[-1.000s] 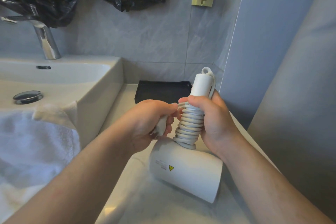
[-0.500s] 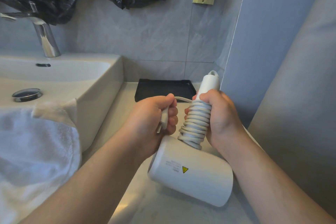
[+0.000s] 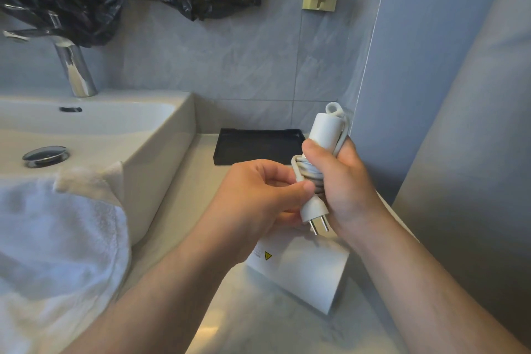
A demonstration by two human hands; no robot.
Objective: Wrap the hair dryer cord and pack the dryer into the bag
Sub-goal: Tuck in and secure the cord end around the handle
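White hair dryer (image 3: pixel 304 270) near right, barrel down on counter (image 3: pixel 258 325), handle upright. Right hand (image 3: pixel 347 190) fingers curled tight round handle, thumb clamping wrapped cord (image 3: pixel 309 171) coils. Left hand (image 3: pixel 258 198) just left, touching it; thumb and fingers pinch plug (image 3: pixel 314 210) at neck, prongs pointing down between both palms. Black tray (image 3: pixel 253 146) farther back, sink (image 3: pixel 161 152) left

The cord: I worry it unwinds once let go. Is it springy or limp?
Probably springy: the cord stands off the handle in a stiff loop above the plug. It likely loosens if released, since the right hand clamps the coils and the left hand pinches the plug end.
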